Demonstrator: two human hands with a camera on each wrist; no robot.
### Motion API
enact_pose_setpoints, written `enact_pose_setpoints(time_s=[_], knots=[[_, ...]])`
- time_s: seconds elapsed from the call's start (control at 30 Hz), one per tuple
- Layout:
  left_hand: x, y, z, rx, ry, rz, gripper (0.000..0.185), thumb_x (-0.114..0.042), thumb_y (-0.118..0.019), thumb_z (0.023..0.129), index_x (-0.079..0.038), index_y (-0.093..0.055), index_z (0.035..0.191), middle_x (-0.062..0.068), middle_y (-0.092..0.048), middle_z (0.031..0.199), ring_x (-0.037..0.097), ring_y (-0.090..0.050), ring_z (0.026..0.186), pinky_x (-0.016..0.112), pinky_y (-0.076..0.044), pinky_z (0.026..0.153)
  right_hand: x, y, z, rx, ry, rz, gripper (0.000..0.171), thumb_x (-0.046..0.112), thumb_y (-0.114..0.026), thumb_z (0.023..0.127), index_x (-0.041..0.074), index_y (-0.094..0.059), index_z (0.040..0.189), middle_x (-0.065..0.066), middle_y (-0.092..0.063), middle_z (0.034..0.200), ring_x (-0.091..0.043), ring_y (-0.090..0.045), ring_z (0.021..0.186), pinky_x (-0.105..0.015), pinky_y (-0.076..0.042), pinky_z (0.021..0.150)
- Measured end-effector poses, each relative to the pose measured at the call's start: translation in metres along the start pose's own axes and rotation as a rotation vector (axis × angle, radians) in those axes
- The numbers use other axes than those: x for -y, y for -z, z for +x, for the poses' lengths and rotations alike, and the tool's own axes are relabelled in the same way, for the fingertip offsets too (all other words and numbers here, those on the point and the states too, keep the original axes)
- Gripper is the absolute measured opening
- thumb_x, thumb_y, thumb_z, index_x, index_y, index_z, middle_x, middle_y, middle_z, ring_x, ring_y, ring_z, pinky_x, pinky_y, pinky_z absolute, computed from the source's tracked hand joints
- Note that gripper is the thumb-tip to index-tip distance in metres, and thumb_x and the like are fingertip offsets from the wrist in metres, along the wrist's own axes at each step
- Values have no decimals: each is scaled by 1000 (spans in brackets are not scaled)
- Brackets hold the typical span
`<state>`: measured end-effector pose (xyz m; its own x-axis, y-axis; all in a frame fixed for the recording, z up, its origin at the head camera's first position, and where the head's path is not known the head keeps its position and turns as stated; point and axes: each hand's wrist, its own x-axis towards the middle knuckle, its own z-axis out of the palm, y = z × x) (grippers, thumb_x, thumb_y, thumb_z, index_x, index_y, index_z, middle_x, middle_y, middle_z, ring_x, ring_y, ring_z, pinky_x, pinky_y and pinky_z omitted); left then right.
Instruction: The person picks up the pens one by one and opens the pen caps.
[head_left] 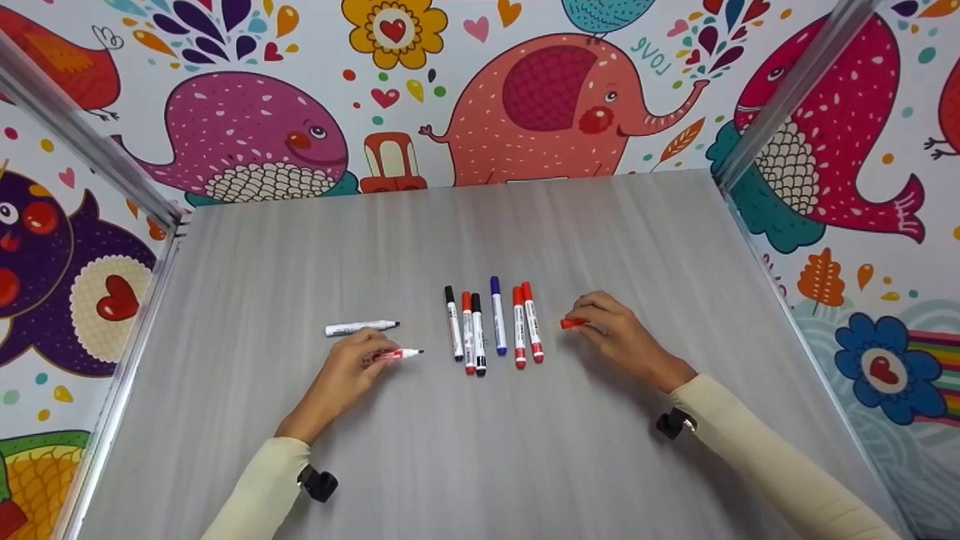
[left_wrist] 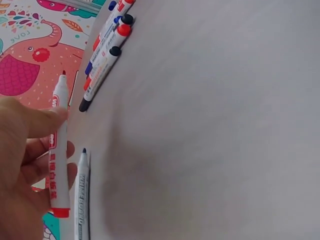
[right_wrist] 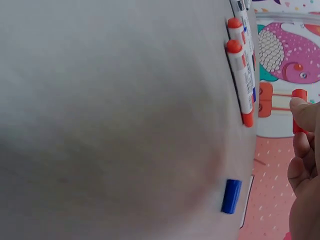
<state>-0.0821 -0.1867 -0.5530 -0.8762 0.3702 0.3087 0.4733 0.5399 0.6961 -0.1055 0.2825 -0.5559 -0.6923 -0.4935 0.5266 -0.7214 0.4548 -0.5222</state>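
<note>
My left hand (head_left: 346, 369) pinches an uncapped red whiteboard marker (left_wrist: 59, 170) between thumb and fingers, its bare tip pointing away from the palm. Beside that hand lies a second uncapped marker (head_left: 360, 328), white with a dark tip. Out to the right, my right hand (head_left: 621, 334) holds a red marker cap (head_left: 572, 323) between thumb and fingertips, apart from any marker. A blue cap (right_wrist: 231, 196) rests on the table near the right hand; in the head view it is hidden.
Capped markers stand in a loose row mid-table: black (head_left: 454, 324), red (head_left: 469, 334), another black (head_left: 479, 335), blue (head_left: 499, 316) and two red ones (head_left: 532, 322). The grey wood-grain table (head_left: 420, 457) is bordered by cartoon-printed panels (head_left: 259, 135) with metal edges.
</note>
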Motion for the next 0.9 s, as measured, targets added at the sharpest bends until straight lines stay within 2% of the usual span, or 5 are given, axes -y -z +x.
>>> enact_pose_setpoints(time_s=[0.13,0.37,0.63,0.9], knots=[[5,0,-6,-38,19,5,15,7,-86,89,-1,-83,101,2,-73,100,21,-67,88,32,-56,76,-8,1,-5,-15,-33,4,35,-18,-86,82,2,-81,110,-11,-70,113,-28,-67,108,-11,-47,101],[14,1,-14,-68,72,27,13,7,-85,90,-2,-84,101,2,-73,101,23,-68,90,36,-57,79,-16,3,-16,0,-167,11,31,-13,-85,87,4,-82,113,-9,-71,117,-28,-66,112,-9,-45,103],[26,5,-21,-53,115,58,18,10,-86,88,-1,-84,103,5,-74,104,24,-70,97,39,-58,85,-24,5,-24,9,-220,3,26,-8,-84,91,3,-81,114,-10,-72,116,-28,-67,111,-9,-45,102],[33,4,-21,-61,111,45,18,10,-85,88,0,-83,103,5,-74,104,23,-68,98,36,-56,85,-29,6,-28,24,-303,-3,23,-7,-83,92,3,-82,113,-8,-72,115,-28,-67,111,-8,-46,98]])
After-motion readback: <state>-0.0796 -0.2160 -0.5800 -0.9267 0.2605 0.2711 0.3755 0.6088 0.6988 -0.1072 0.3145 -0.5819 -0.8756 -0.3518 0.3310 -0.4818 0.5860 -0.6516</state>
